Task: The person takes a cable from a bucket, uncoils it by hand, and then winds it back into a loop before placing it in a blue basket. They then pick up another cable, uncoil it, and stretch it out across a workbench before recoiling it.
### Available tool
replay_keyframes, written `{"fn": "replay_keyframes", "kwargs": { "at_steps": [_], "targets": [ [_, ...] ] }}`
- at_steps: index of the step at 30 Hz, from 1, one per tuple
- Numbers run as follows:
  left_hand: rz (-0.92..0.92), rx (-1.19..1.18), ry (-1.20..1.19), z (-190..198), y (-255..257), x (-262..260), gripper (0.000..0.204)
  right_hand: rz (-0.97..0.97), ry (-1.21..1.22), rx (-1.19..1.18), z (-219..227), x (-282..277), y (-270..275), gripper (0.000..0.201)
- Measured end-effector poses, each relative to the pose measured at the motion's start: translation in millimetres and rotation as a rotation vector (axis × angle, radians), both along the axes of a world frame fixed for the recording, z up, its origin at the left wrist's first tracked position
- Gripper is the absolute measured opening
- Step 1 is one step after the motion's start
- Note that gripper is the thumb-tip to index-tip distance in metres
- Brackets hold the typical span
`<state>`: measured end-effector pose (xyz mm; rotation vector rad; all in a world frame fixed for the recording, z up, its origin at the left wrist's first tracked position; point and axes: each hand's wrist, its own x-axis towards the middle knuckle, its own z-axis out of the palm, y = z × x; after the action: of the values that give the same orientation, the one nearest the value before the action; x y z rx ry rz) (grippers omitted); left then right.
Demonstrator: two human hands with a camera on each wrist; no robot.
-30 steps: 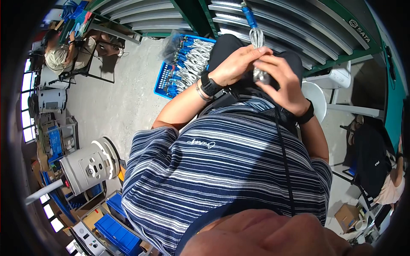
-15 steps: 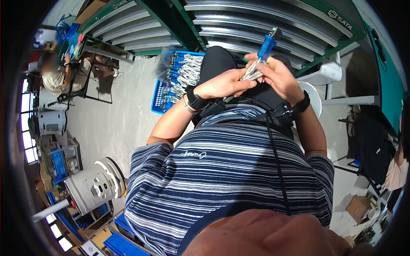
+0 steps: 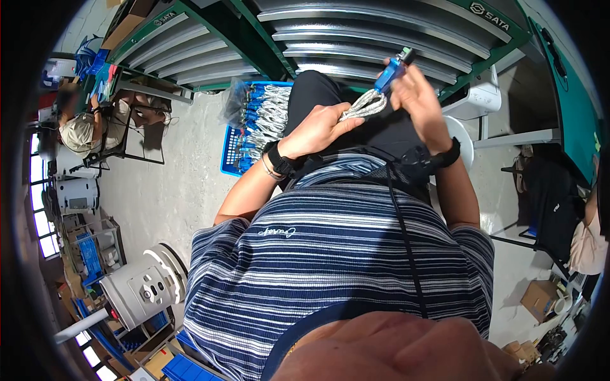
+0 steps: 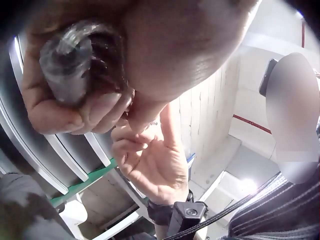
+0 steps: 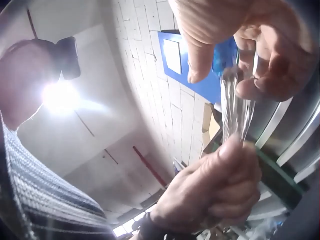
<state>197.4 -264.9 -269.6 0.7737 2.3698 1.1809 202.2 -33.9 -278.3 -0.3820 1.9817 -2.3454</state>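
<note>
A bundled silvery-white cable is held out over the lap, its loop tilted up to the right. My left hand grips the bundle between thumb and curled fingers. At its upper end is a blue connector with a dark tip. My right hand is around this connector; in the right wrist view its thumb stands apart from the blue part, with loosely bent fingers on the other side. In the left wrist view a clear plastic-looking end piece pokes out of the left fist.
A blue basket of similar bundled cables stands on the floor to the left, a grey plastic bag at its corner. A green-framed metal cabinet rises close ahead. A white round stool is at the right.
The bundle has turned from upright to slanting right, and the left hand has shifted left with it. The right hand has gone from the bundle's lower end to the cable by the connector, then loosened.
</note>
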Motion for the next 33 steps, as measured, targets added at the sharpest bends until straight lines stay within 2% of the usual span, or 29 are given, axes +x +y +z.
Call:
{"fn": "replay_keyframes", "kwargs": {
  "at_steps": [1, 3, 6, 8, 10, 12, 14, 16, 20, 22, 26, 27, 28, 30, 32, 33],
  "targets": [
    [0.0, -0.001, -0.004, -2, -2, 0, 0.034, -0.016, -0.002, -0.019, 6, -2, 6, 0.043],
    [-0.027, -0.06, 0.223, -9, -9, -2, 0.033, 0.006, -0.046, -0.03, 13, -3, 20, 0.037],
    [0.043, -0.178, 0.432, -7, -19, -6, 0.029, 0.044, -0.036, 0.059, 16, 0, 34, 0.032],
    [0.096, -0.244, 0.483, 1, -27, -6, 0.027, 0.173, -0.095, 0.114, 16, 5, 40, 0.035],
    [0.083, -0.262, 0.551, 9, -32, -6, 0.026, 0.144, -0.124, 0.156, 16, 13, 32, 0.039],
    [0.086, -0.27, 0.558, 13, -37, -4, 0.026, 0.01, 0.149, 0.577, 14, 19, 28, 0.042],
    [0.088, -0.214, 0.595, 15, -39, -1, 0.027, -0.022, 0.227, 0.616, 10, 21, 27, 0.043],
    [0.1, -0.186, 0.574, 11, -41, -1, 0.028, -0.037, 0.406, 0.728, 7, 20, 26, 0.044],
    [0.069, -0.187, 0.456, 10, -51, 1, 0.029, -0.008, 0.385, 0.76, 21, 30, 22, 0.044],
    [0.029, -0.163, 0.411, 11, -55, 1, 0.029, 0.064, 0.431, 0.746, 25, 34, 21, 0.043],
    [-0.098, -0.146, 0.341, 11, -50, 3, 0.03, 0.213, 0.334, 0.731, 19, 26, 37, 0.044],
    [-0.049, -0.198, 0.4, 9, -47, 5, 0.03, 0.119, 0.414, 0.786, 14, 25, 35, 0.044],
    [0.003, -0.249, 0.459, 8, -45, 6, 0.031, 0.117, 0.414, 0.788, 11, 27, 32, 0.044],
    [0.047, -0.217, 0.434, -2, -44, 3, 0.033, -0.144, 0.44, 0.822, 8, 35, 22, 0.041],
    [0.097, -0.184, 0.413, -5, -45, 3, 0.033, -0.149, 0.396, 0.763, 13, 39, 23, 0.039],
    [0.097, -0.185, 0.411, -4, -46, 3, 0.033, -0.105, 0.223, 0.635, 15, 40, 29, 0.038]
  ]
}}
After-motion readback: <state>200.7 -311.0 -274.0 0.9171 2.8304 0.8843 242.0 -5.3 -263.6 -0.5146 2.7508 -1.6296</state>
